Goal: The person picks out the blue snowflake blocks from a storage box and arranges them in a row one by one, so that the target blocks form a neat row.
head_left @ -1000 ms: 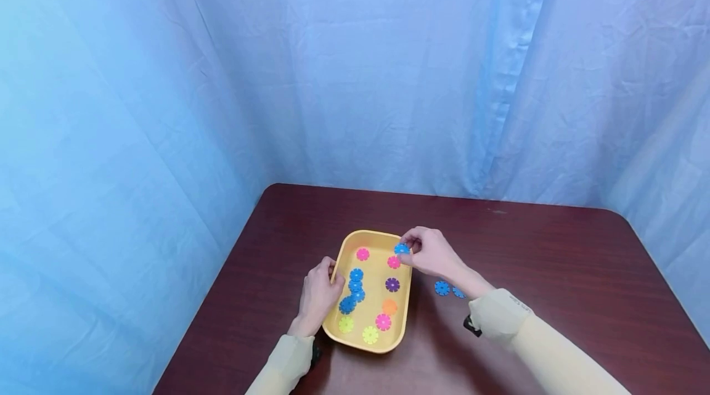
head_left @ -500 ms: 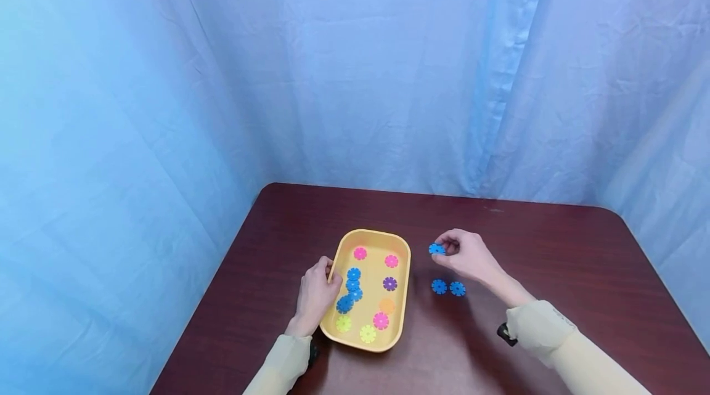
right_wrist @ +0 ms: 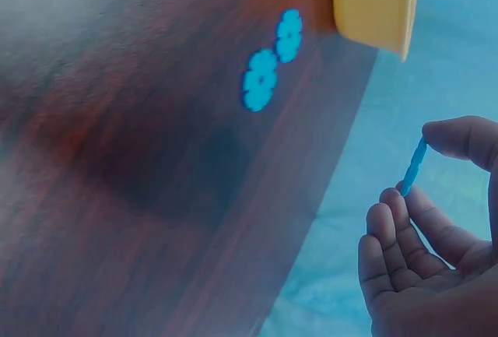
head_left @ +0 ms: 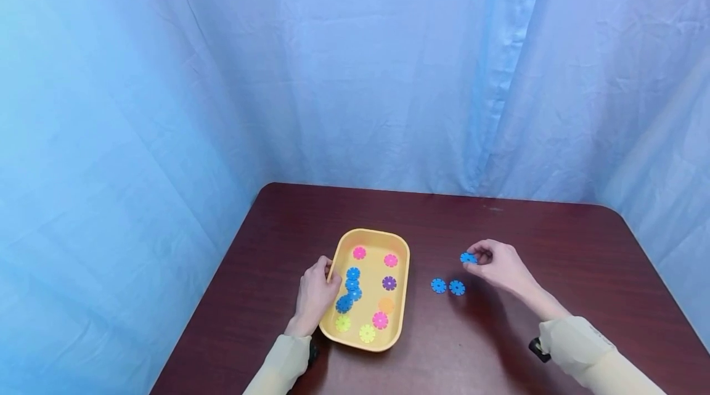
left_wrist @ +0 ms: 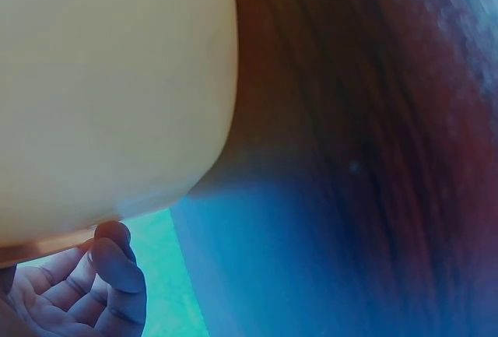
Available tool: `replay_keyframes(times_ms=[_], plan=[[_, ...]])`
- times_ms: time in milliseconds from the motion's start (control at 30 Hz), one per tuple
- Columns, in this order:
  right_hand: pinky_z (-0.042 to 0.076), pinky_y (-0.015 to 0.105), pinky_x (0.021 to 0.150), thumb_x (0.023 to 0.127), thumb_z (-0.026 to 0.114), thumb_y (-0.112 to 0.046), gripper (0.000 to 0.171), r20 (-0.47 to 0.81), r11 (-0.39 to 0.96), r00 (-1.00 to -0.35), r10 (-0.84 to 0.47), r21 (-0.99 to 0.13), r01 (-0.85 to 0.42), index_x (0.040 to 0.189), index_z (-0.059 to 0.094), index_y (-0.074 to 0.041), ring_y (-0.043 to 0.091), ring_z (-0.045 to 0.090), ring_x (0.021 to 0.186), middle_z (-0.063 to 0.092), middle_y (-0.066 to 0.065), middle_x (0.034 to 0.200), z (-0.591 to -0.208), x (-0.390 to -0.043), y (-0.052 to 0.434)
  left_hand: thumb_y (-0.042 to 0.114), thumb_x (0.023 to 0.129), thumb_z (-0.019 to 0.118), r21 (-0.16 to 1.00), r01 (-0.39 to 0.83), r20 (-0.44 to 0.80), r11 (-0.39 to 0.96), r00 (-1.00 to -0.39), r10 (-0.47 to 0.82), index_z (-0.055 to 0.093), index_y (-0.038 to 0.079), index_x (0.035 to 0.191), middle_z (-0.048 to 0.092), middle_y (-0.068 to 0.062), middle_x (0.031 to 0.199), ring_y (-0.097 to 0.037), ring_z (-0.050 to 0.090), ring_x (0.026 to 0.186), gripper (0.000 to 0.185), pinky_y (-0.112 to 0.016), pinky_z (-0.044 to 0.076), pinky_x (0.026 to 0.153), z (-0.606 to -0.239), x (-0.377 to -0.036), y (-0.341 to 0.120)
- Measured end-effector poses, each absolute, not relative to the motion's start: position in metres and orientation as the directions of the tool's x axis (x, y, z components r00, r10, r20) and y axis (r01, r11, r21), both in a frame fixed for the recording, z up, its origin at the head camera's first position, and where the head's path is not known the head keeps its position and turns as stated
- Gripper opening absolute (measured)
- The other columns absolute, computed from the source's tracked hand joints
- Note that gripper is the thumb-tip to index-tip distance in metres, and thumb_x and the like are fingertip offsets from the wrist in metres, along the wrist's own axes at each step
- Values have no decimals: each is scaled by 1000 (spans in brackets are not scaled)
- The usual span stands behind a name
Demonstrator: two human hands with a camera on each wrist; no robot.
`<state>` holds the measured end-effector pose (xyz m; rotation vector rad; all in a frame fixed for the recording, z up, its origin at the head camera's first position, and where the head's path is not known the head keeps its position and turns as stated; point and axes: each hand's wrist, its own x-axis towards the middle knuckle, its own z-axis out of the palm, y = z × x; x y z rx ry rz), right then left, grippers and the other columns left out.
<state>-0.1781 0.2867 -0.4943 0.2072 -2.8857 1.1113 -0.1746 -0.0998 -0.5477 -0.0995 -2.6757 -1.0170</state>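
My right hand (head_left: 493,264) pinches a blue flower-shaped disc (head_left: 468,257) (right_wrist: 413,167) between thumb and fingers, just above the dark wooden table (head_left: 554,247). Two more blue discs (head_left: 439,285) (head_left: 457,287) (right_wrist: 259,80) (right_wrist: 289,35) lie side by side on the table just left of and below that hand. My left hand (head_left: 316,293) grips the left rim of a yellow tray (head_left: 403,247) (right_wrist: 373,2) (left_wrist: 117,80); its fingers (left_wrist: 113,275) curl under the rim. Inside the tray lie several discs: pink, blue, purple, orange and yellow-green.
Blue curtains (head_left: 355,74) hang close behind the table and along its left side. The table's far edge runs just beyond the tray. Bare wood lies to the right of my right hand and in front of the tray.
My right hand has carried the blue disc from the tray's far right corner rightward, past the two discs on the table. My left hand has stayed on the tray rim.
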Motion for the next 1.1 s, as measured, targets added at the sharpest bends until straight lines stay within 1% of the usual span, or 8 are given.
replay_keyframes(times_ms=[167, 633, 933, 1100], plan=[[45, 29, 64, 73, 73, -29, 32, 78, 748, -993, -94, -652, -122, 95, 63, -9, 17, 51, 72, 59, 4, 83, -501, -171, 295, 15, 77, 61, 644, 160, 277, 748, -960, -33, 57, 14, 85, 53, 6, 67, -8, 48, 53, 9, -23, 41, 49, -548, -174, -99], [44, 27, 60, 73, 74, -28, 33, 63, 762, -996, -60, -642, -86, 95, 62, -7, 17, 50, 71, 58, 4, 80, -520, -156, 309, 16, 78, 61, 652, 152, 255, 743, -967, -26, 57, 14, 86, 53, 6, 68, -8, 48, 53, 10, -23, 41, 49, -547, -174, -94], [44, 28, 61, 72, 74, -28, 31, 48, 758, -996, -74, -646, -87, 94, 63, -8, 15, 50, 70, 58, 3, 80, -534, -159, 305, 14, 76, 62, 646, 140, 257, 750, -966, -41, 57, 13, 87, 55, 5, 70, -8, 49, 53, 11, -23, 42, 49, -546, -172, -100], [44, 29, 61, 71, 75, -29, 35, 25, 769, -997, -68, -636, -68, 95, 62, -7, 16, 49, 69, 57, 3, 81, -538, -159, 306, 13, 77, 62, 646, 159, 272, 746, -962, -30, 58, 13, 87, 55, 6, 71, -7, 49, 54, 12, -23, 42, 49, -546, -174, -100]])
